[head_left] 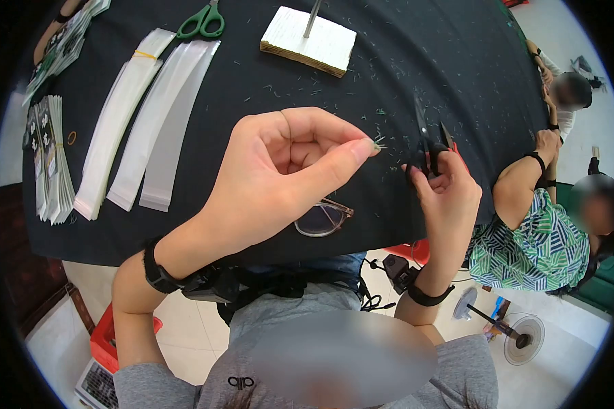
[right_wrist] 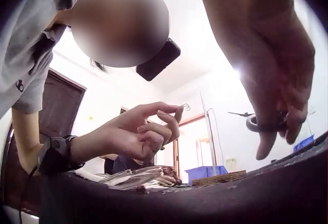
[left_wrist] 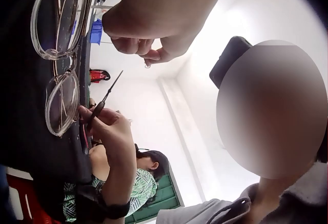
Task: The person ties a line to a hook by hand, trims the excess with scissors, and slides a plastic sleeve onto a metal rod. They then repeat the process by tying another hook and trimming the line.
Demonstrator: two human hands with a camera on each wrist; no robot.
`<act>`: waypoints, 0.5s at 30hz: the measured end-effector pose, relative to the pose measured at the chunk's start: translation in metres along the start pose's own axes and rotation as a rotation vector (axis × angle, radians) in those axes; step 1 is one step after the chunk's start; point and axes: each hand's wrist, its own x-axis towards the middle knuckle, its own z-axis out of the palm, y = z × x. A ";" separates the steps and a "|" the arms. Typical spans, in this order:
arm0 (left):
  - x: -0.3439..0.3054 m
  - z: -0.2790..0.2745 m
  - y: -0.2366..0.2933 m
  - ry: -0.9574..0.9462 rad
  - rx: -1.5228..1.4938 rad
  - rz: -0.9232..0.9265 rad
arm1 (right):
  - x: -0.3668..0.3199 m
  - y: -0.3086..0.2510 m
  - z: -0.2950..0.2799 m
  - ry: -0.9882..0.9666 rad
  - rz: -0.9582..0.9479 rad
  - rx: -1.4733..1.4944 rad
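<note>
Out at nine o'clock on the black cloth [head_left: 232, 102], a pile of printed packets [head_left: 52, 160], next to a small rubber band [head_left: 71, 138]. Closer in, from nine to ten, long clear plastic sleeves [head_left: 119, 126] laid the long way, perhaps for easy picking up. At eleven, green-handled scissors [head_left: 207, 12], out of the way. Near the middle, pinched in a very narrow grip between thumb and pointer finger of the left hand [head_left: 280, 174]: tiny hooked bits [head_left: 377, 146], ends poking out past the fingertips, maybe to be easy to see. Other fingers curled in.

At twelve, a white block [head_left: 307, 42] with a metal rod [head_left: 312, 19] standing up, maybe wide to stop tipping. At five, eyeglasses [head_left: 324, 218] between both hands, a bit in the way. At three, black-handled scissors [head_left: 424, 129], gripped by the loops in the right hand [head_left: 450, 194], blades pointing to twelve; hard to tell how wide apart. Just beside, a red-handled tool [head_left: 456, 150], maybe easy to bump. Toward two, scattered clippings.
</note>
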 end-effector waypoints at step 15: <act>0.000 0.002 0.003 -0.138 -0.172 -0.080 | -0.002 -0.009 0.000 0.089 -0.154 0.028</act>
